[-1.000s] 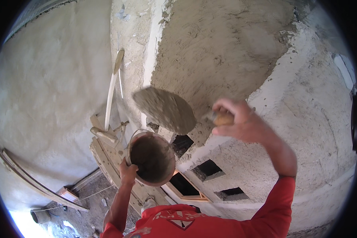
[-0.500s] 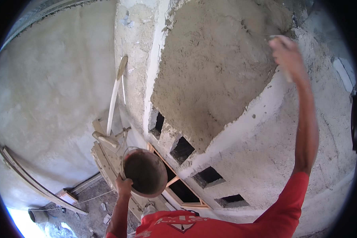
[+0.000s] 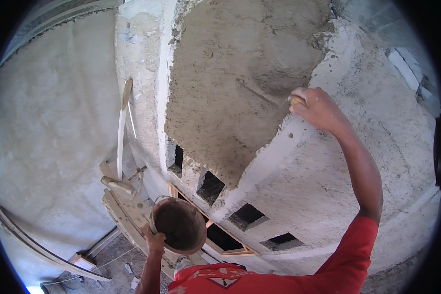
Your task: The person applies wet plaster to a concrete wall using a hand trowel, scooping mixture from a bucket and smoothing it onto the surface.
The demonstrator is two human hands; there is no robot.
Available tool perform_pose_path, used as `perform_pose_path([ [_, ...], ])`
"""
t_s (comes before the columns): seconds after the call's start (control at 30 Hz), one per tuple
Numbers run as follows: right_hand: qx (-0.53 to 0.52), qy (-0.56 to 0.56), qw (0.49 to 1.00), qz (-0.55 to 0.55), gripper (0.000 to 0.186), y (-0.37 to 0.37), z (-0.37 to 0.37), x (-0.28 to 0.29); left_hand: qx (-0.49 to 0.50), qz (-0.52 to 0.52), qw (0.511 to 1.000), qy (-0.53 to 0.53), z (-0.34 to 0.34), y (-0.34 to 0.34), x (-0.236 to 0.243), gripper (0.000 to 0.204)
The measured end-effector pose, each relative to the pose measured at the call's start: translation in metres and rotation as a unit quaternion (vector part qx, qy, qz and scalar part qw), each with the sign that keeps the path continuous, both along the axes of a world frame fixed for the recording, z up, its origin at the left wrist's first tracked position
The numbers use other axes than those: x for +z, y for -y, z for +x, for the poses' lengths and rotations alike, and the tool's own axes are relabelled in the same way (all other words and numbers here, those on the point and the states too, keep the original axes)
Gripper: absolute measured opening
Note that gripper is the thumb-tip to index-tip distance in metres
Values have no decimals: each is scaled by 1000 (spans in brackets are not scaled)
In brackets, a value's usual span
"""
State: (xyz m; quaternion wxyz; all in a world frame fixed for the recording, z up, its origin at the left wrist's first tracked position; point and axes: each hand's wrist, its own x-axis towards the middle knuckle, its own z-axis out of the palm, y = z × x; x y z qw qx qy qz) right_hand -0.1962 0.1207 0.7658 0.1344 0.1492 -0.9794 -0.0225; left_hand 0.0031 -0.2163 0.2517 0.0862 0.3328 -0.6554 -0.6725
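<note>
My right hand [image 3: 321, 110] is closed round the wooden handle of a trowel [image 3: 297, 101]. The trowel's thin blade lies against a broad patch of wet grey-brown plaster [image 3: 225, 98] on the wall, close to the patch's right edge. Low down, my left hand [image 3: 155, 241] grips the left side of a round bucket [image 3: 201, 223] with a wire handle. The bucket tips toward me, and its shadowed inside holds what looks like dark mortar.
Several square holes [image 3: 211, 188] run along the wall below the plaster, above a wooden frame [image 3: 237, 253]. Planks [image 3: 118, 208] lie beside the bucket, with a long pale batten [image 3: 121, 142] leaning there. Curved-looking boards [image 3: 39, 245] rest by the left wall.
My right hand has come down and to the left with the trowel, from the patch's upper right onto its lower right side. My left hand still holds the bucket; the view has shifted slightly.
</note>
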Motion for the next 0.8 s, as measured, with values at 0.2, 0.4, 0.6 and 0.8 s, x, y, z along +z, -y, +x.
perform_pose_path([
  [0.2, -9, -95, 995, 27, 39, -19, -16, 37, -18, 0, 1000, 17, 8, -9, 1, 60],
  [0.4, -29, -158, 986, 40, 40, -27, 9, 73, 5, 18, 999, 34, 13, -14, -17, 57],
  [0.6, -59, -245, 965, 76, 39, -46, 28, 104, 8, 16, 999, 42, 15, -16, -29, 58],
  [0.8, -82, -293, 944, 127, 35, -37, 65, 124, 14, -8, 998, 69, 20, -15, -37, 59],
])
